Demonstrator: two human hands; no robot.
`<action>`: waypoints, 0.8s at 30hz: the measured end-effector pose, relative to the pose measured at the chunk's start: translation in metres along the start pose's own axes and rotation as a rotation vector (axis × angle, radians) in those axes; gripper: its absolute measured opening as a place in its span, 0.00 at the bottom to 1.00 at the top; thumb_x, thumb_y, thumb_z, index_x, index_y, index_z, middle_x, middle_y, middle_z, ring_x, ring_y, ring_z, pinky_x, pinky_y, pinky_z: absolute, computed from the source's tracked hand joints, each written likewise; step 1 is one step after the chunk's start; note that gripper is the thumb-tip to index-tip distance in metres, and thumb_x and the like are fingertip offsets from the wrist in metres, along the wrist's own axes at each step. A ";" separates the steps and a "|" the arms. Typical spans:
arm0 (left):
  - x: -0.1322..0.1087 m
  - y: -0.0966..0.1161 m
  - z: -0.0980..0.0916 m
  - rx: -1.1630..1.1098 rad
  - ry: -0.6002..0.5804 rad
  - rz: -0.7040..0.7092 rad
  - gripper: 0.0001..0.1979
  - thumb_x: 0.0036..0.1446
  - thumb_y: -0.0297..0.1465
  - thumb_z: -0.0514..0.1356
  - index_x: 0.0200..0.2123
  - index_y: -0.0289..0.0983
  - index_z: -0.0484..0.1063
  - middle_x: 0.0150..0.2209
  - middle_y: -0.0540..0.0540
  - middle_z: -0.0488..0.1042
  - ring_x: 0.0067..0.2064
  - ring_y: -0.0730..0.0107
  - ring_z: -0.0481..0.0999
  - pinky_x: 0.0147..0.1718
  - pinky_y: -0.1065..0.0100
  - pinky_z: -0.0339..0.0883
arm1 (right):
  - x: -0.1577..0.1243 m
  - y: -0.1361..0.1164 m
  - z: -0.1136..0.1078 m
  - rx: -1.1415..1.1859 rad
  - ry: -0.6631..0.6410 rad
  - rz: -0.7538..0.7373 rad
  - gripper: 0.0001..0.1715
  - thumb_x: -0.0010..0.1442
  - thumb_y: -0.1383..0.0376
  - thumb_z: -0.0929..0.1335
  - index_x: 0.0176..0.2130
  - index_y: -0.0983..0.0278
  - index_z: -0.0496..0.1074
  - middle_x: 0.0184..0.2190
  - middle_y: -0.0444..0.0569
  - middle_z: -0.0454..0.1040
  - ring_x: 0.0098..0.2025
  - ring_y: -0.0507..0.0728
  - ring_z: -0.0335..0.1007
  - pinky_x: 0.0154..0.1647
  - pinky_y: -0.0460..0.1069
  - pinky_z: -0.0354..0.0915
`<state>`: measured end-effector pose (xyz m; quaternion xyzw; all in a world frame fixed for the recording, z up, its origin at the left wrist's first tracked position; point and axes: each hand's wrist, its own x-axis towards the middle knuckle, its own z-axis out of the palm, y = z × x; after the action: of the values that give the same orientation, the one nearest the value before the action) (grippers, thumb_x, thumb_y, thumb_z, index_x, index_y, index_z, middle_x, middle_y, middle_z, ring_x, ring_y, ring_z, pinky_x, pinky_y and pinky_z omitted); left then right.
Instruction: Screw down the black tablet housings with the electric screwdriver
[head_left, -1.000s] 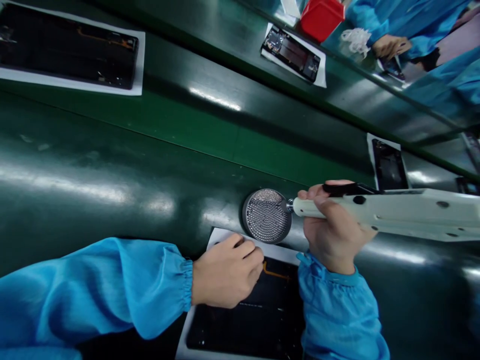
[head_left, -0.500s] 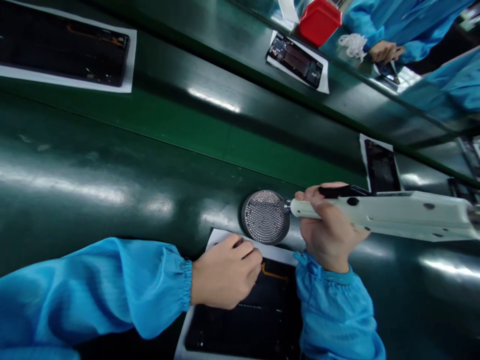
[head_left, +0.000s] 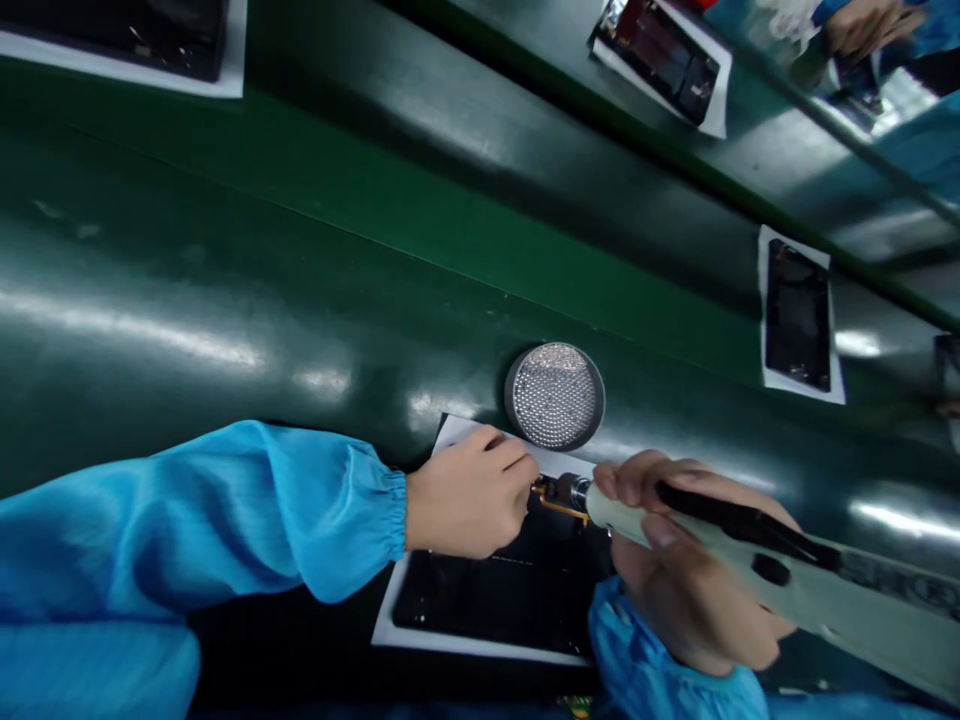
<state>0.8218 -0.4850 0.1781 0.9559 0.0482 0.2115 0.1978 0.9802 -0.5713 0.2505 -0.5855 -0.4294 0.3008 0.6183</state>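
My right hand [head_left: 690,570] grips a white electric screwdriver [head_left: 787,590], its metal tip down on the upper edge of a dark phone body [head_left: 510,590] near an orange flex strip. That body lies on a white sheet [head_left: 420,635] on the green belt. My left hand [head_left: 469,500] rests curled on the phone body's top left corner, fingers pressed together beside the tip. Just above both hands sits a round metal dish of tiny screws [head_left: 555,395].
More phone bodies on white sheets lie on the belt: one at right [head_left: 797,315], one at far top [head_left: 660,55], one at top left [head_left: 120,35]. Another person's hand in a blue sleeve [head_left: 862,25] works at the top right corner.
My right hand has brought the screwdriver down from the screw dish to the phone body's top edge. The view has shifted, and my left hand stays on the phone.
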 end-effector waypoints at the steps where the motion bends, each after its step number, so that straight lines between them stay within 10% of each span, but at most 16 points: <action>1: 0.000 0.000 0.000 -0.001 0.003 0.001 0.10 0.65 0.28 0.57 0.33 0.31 0.76 0.36 0.40 0.72 0.39 0.57 0.70 0.32 0.58 0.58 | -0.001 0.001 0.001 0.000 -0.006 0.001 0.19 0.52 0.75 0.70 0.44 0.60 0.78 0.30 0.46 0.71 0.34 0.56 0.69 0.36 0.57 0.72; 24: 0.000 0.001 0.001 0.027 0.045 0.007 0.11 0.65 0.28 0.58 0.31 0.30 0.76 0.34 0.39 0.72 0.38 0.57 0.68 0.32 0.59 0.53 | -0.001 0.006 0.007 0.005 -0.054 -0.020 0.20 0.54 0.77 0.68 0.44 0.61 0.77 0.32 0.47 0.71 0.34 0.57 0.69 0.37 0.58 0.71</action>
<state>0.8226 -0.4864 0.1778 0.9537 0.0521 0.2328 0.1830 0.9749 -0.5678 0.2437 -0.5713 -0.4512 0.3114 0.6108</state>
